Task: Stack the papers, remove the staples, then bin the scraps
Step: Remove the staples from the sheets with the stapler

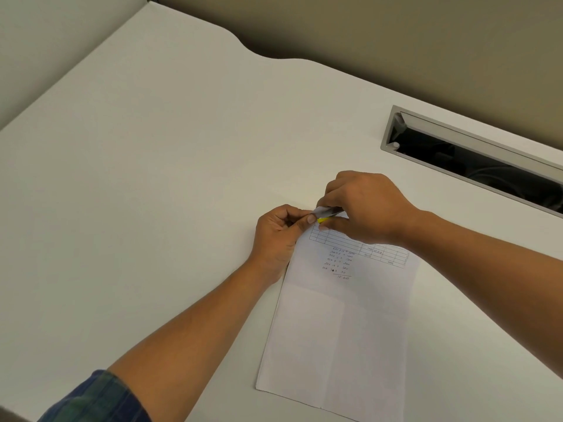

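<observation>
Plaid sleeve (97,400) lowest; left hand (275,236) pinches papers (341,324) top corner, right hand (365,205) grips yellow tool (323,220) there, white desk (152,178).

An office: white desk (152,178) with cable-tray slot (475,166), partition wall (396,35).

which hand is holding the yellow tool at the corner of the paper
The right hand: the yellow tool pokes out beneath its fingers. The left hand only pinches the paper corner.
</observation>
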Demonstrator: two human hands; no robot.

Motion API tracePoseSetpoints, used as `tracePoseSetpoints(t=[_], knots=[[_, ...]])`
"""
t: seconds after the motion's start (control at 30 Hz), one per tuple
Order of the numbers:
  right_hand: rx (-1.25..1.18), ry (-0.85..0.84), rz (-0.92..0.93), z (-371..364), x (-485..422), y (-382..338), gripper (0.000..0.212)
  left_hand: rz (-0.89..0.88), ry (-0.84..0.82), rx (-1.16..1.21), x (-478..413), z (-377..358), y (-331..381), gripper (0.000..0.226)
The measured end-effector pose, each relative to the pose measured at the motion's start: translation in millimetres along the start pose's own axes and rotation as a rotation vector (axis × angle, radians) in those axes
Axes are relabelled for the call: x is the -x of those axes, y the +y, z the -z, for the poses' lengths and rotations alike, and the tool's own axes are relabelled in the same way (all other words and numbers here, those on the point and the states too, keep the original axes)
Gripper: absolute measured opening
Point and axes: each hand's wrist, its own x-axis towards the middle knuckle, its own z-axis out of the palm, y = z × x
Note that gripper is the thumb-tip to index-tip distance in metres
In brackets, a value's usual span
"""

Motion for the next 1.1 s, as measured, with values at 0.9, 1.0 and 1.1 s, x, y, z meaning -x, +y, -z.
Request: tracePoseSetpoints(t=[0.9,1.0,1.1], knots=[[-0.716,0.228,-0.684,-23,79,114,0.038,0.06,0.058,-0.007,8,0,4,0.005],[-0.628,0.239,-0.687,-36,88,124,0.044,0.06,0.051,-0.019,6,-1,3,0.005],[-0.509,0.229,-0.707,-45,93,131,0.049,0.069,0.05,-0.03,4,-3,2,0.007]])
